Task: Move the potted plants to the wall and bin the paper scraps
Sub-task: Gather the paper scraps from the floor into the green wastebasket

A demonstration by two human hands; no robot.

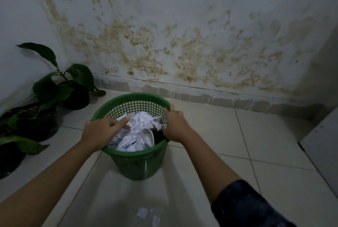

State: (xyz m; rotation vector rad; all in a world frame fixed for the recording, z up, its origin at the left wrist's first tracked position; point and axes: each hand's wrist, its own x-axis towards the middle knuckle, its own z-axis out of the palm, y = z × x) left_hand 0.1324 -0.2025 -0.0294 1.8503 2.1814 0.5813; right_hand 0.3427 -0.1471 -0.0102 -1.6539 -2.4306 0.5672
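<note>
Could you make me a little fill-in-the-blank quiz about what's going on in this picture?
1. Both hands, left and right, grip the rim of a ____ basket.
2. The basket holds crumpled ____.
3. The potted plants stand on the ____ side of the basket.
4. The wall shows brownish ____.

Missing words: green; paper; left; stains

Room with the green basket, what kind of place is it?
Probably a plain corner inside a home. The floor is pale tiles, the wall is white with brown damp stains, and potted plants stand beside the green basket.
</note>
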